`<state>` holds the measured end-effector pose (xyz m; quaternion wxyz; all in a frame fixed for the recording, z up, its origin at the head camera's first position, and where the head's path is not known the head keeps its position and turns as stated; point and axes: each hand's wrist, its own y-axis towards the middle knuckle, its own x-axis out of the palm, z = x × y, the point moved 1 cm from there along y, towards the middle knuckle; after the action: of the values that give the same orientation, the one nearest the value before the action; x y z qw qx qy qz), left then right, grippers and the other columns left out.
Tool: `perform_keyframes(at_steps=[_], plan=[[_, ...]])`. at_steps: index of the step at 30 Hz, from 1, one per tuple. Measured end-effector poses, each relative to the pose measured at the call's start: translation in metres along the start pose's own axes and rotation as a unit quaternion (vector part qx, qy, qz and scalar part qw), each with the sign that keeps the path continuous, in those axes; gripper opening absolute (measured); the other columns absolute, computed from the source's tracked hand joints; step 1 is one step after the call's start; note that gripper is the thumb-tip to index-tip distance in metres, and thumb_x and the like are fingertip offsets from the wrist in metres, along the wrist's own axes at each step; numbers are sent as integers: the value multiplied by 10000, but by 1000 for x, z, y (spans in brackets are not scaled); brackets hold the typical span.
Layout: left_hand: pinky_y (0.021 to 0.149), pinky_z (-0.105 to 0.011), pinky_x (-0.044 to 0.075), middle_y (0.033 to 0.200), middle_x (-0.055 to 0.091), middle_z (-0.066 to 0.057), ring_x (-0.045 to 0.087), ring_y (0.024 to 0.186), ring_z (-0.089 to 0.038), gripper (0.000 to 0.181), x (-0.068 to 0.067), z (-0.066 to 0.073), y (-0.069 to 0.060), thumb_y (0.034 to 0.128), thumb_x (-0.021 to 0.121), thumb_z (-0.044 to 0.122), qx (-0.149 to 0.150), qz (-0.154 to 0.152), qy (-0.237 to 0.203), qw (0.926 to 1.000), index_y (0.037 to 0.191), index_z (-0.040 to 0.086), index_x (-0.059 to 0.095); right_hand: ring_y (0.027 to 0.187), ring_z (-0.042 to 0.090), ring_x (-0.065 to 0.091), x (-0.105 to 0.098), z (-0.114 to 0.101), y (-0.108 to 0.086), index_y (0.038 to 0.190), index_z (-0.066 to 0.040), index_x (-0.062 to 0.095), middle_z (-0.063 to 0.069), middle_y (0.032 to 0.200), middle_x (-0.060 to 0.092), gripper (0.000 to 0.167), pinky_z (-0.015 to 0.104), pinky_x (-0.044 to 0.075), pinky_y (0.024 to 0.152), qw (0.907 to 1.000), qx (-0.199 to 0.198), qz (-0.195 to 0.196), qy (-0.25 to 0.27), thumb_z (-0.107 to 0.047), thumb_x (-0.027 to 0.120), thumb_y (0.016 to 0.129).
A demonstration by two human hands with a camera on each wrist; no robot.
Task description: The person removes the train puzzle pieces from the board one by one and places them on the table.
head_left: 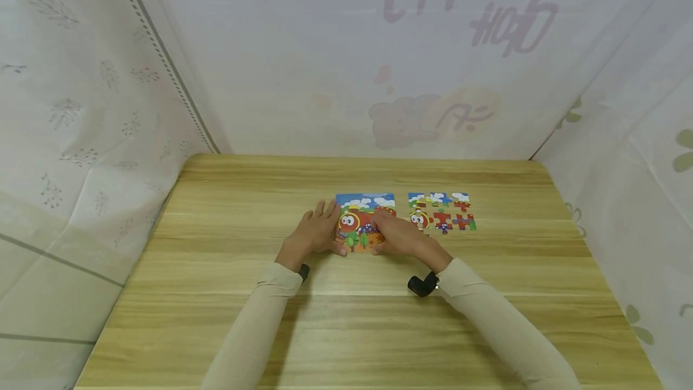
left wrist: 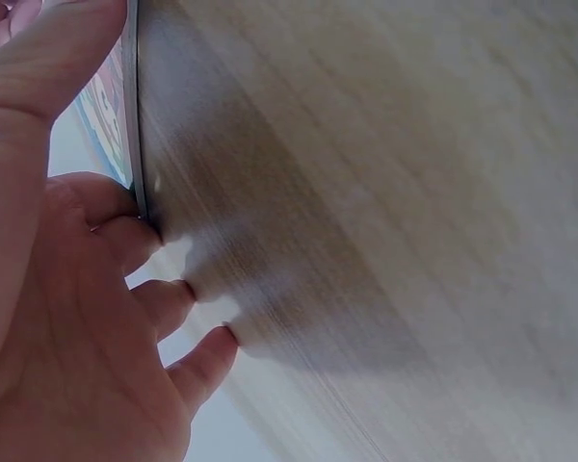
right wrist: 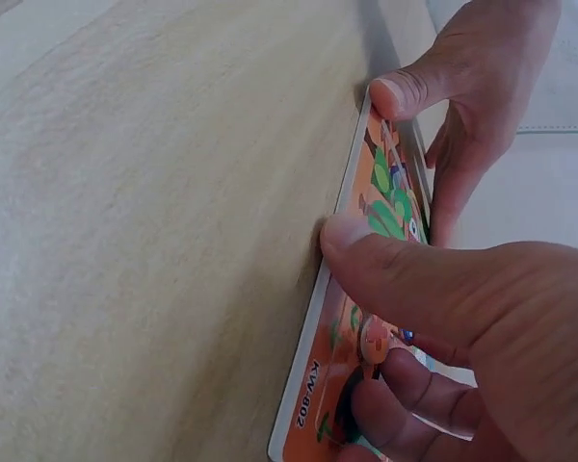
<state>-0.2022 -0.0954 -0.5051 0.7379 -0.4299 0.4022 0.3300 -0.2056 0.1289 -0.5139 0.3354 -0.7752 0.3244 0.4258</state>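
Observation:
A jigsaw puzzle board (head_left: 358, 203), printed with a red cartoon train, trees and clouds, lies flat on the wooden table. My left hand (head_left: 315, 232) is along its left side, fingers spread and thumb by the near-left corner. In the left wrist view, the fingertips of this hand (left wrist: 87, 318) touch the tabletop beside the board's edge. Over the board's right part, my right hand (head_left: 403, 235) has its thumb on the near edge. The right wrist view shows this hand's fingers (right wrist: 395, 419) curled against the printed surface; a piece under them cannot be made out.
Loose jigsaw puzzle pieces (head_left: 441, 220) lie in rows to the right of the board, partly behind my right hand. The wooden table (head_left: 357, 330) extends around them. A printed cloth (head_left: 303, 65) hangs behind the table, with more at both sides.

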Motion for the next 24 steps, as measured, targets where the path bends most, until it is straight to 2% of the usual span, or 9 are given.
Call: perform_keyframes(at_steps=[4,8,11,24], plan=[[1198,-574,158,1660,50,-168,25,1526,-393,1172,0,0,-1,791,754,553,35,12,-4,10000,1586,7,88,754,150,506,-4,0,-2,1101,-130,528,-14,934,532,441,285,414,620,9998,-43,57,187,-315,818,824],[1192,-584,164,1657,57,-181,32,1523,-406,1170,-1,0,-2,791,758,547,55,29,5,10000,1583,-4,97,715,134,513,-7,2,-3,1069,-155,534,-31,847,552,328,275,421,606,9993,-111,100,351,-213,785,865],[1192,-584,166,1657,57,-181,32,1523,-407,1169,-1,0,-1,790,756,550,51,30,32,10000,1583,-3,99,698,124,512,-7,3,-3,1018,-169,535,-50,817,550,261,265,417,597,9992,-167,142,329,-171,759,884],[1193,-580,167,1660,48,-170,21,1525,-398,1169,0,0,0,790,747,563,58,15,51,10000,1584,2,98,645,94,492,-2,4,-7,993,-170,556,-70,778,535,197,240,381,542,9973,-383,617,79,-134,719,889]])
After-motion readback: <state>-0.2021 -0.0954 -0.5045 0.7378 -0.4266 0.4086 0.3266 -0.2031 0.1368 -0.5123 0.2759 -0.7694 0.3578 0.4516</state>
